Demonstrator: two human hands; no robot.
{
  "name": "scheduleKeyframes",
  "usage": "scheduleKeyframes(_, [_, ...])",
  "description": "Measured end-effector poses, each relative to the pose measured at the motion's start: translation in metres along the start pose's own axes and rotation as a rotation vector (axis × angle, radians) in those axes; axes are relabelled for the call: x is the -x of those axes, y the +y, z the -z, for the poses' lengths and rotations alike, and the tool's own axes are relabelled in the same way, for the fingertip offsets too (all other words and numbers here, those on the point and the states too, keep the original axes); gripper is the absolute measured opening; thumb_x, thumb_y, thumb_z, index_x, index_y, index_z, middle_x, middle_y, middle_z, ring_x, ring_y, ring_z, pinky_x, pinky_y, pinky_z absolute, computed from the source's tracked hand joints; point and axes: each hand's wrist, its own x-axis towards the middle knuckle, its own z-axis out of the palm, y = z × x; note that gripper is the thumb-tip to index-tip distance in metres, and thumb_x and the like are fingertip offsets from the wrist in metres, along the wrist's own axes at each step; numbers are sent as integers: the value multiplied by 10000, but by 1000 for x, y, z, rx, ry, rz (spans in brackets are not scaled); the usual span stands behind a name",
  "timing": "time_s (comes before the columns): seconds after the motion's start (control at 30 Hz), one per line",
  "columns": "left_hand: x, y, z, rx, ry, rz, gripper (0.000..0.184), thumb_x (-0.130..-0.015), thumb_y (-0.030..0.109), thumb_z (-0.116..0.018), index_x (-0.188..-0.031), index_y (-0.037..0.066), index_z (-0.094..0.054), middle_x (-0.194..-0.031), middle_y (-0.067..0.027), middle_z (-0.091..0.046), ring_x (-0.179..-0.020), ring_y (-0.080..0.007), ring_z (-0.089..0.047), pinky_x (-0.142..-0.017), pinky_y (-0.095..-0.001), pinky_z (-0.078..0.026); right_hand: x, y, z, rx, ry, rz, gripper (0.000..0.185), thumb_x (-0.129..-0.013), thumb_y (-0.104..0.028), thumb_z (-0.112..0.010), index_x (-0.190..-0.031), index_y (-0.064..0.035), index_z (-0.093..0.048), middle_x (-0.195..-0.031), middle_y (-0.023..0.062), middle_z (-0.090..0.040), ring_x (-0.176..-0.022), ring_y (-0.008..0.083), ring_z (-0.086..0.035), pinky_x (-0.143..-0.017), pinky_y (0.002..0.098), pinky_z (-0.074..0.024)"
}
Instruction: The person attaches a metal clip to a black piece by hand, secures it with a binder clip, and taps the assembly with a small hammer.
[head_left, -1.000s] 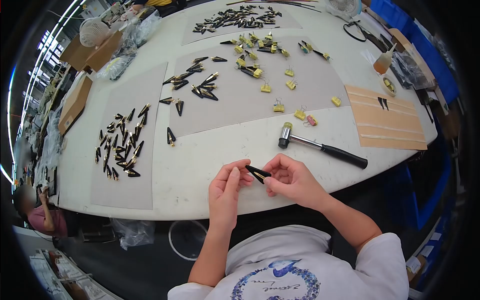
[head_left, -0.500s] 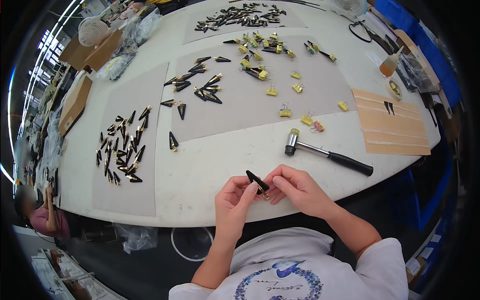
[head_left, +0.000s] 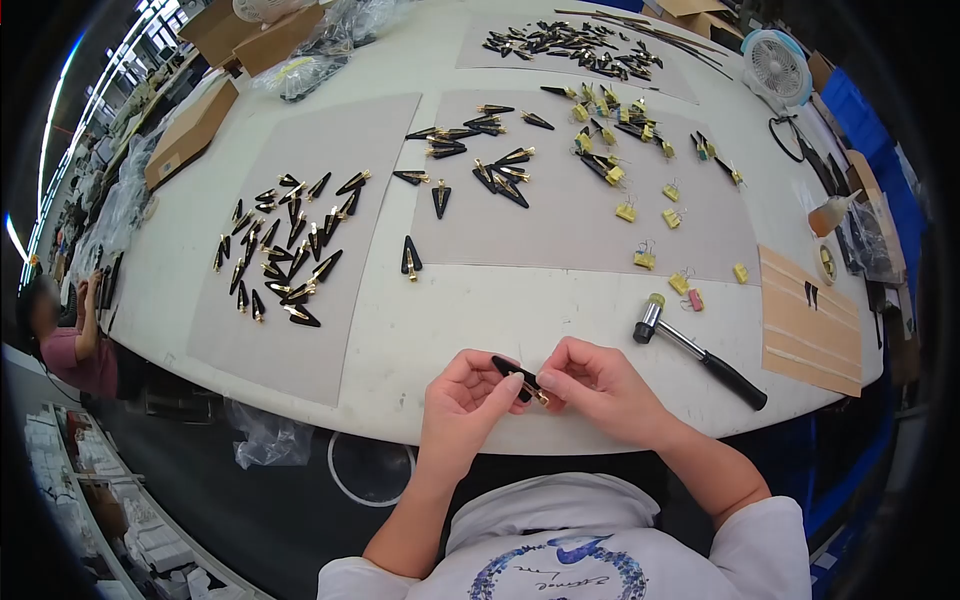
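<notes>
A black, triangular hair clip [head_left: 507, 369] with a gold metal end is between my hands, above the table's front edge. My left hand [head_left: 468, 400] grips its black body between thumb and fingers. At the gold end, the thumb and forefinger of my right hand [head_left: 598, 388] are pinched together; those fingers partly cover that end. A single black-and-gold hair clip [head_left: 411, 258] lies farther up the table. To the right of my hands rests a mallet [head_left: 690, 345] with a black handle.
Hair clips [head_left: 290, 240] lie grouped on the left grey sheet, with more on the middle and far sheets. Several yellow binder clips [head_left: 626, 212] and a pink one [head_left: 696, 299] sit at centre right. Brown cardboard [head_left: 810, 320] lies right; a person [head_left: 75, 335] is at far left.
The view has swung left, so the table contents appear farther right. My right thumb and forefinger have closed in at the gold end of the hair clip; my left hand still grips it.
</notes>
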Motion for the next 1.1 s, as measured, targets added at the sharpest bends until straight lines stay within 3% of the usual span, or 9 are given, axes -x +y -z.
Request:
scheduleKeyframes(0.07, [0,4,-2,30,39,-3,144,-883,-23,-618,-1022,-27,-581,-889,-112,-667,-774,-146,-669,-717,-265,-554,-4,-2,-3,70,48,17,169,-979,-165,-565,-956,1,-589,-848,25,-633,-775,74,-589,-729,228,-499])
scheduleKeyframes(0.13, [-3,3,-3,45,52,-12,148,-878,-28,-622,-1021,-31,-581,-890,-120,-668,-781,-156,-677,-730,-269,-561,-10,-5,-3,-93,106,43,155,-958,-141,-591,-1009,4,-612,-860,31,-653,-773,73,-608,-726,215,-493])
scheduleKeyframes(0.23, [-4,-1,-5,60,63,-5,150,-878,-26,-629,-1020,-38,-584,-895,-126,-670,-796,-170,-682,-741,-276,-568,-5,-5,5,24,52,61,174,-932,-120,-625,-1055,3,-630,-924,42,-670,-788,75,-626,-726,213,-493])
scheduleKeyframes(0.4, [-6,-9,-16,49,51,-84,146,-886,-14,-640,-1021,-43,-595,-936,-116,-662,-831,-169,-665,-777,-288,-555,-3,-4,15,-19,107,83,119,-883,-72,-670,-963,14,-657,-918,49,-640,-775,83,-627,-709,223,-500])
scheduleKeyframes(0.47, [-7,-13,-22,62,47,-101,148,-887,-13,-640,-1024,-43,-594,-944,-115,-660,-837,-167,-661,-778,-288,-552,2,-4,16,248,161,267,85,-855,-30,-681,-921,18,-655,-874,60,-621,-761,107,-631,-685,222,-506])
scheduleKeyframes(0.57, [-8,-14,-26,68,34,-120,149,-892,-14,-635,-1032,-42,-592,-960,-113,-656,-857,-162,-654,-789,-286,-542,4,-1,14,340,224,368,93,-834,0,-687,-917,16,-648,-877,73,-621,-762,131,-634,-678,230,-520])
scheduleKeyframes(0.73, [-10,-18,-35,107,22,-144,156,-896,-26,-621,-1048,-38,-589,-984,-108,-651,-896,-159,-645,-823,-282,-516,10,-5,13,313,266,380,122,-817,12,-698,-930,10,-652,-873,81,-625,-755,142,-633,-687,248,-536])
scheduleKeyframes(1.0, [-14,-30,-33,-113,-81,-176,134,-929,41,-604,-1045,-23,-616,-1049,-79,-617,-991,-141,-610,-885,-284,-474,16,6,25,441,278,433,97,-812,16,-703,-879,7,-633,-848,75,-603,-762,135,-614,-663,247,-506])
scheduleKeyframes(1.1, [-16,-26,-46,-116,-70,-180,141,-934,65,-601,-1049,-16,-618,-1115,-105,-623,-1005,-151,-618,-912,-301,-470,19,17,22,209,312,382,74,-823,25,-690,-840,5,-621,-834,62,-589,-756,129,-598,-686,255,-482])
